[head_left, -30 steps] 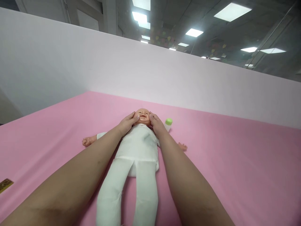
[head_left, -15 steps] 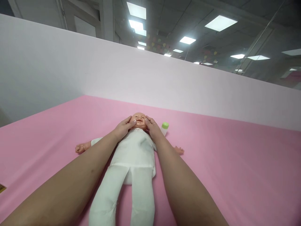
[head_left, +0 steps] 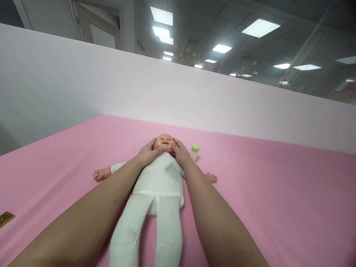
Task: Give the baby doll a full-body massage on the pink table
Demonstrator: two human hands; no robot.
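Observation:
A baby doll [head_left: 160, 178] in white cloth lies on its back on a pink surface, with its head away from me and its arms spread. My left hand [head_left: 148, 152] cups the left side of its head, the thumb lying along the lower cheek by the chin. On the other side, my right hand [head_left: 180, 151] presses against the doll's cheek with thumb and fingers curved around it. Both hands hold the head between them. Just beyond my right wrist lies a small bottle [head_left: 195, 152] with a green cap, partly hidden by that hand.
The pink mat [head_left: 272, 193] spreads out on both sides of the doll. A white low wall [head_left: 194, 100] borders it at the back and left. Near the left edge lies a small yellow and dark label [head_left: 6, 218]. Ceiling lights show above the wall.
My left thumb has slid down from beside the doll's mouth towards its chin. My right thumb has shifted slightly on the cheek. The view has moved a little to the left.

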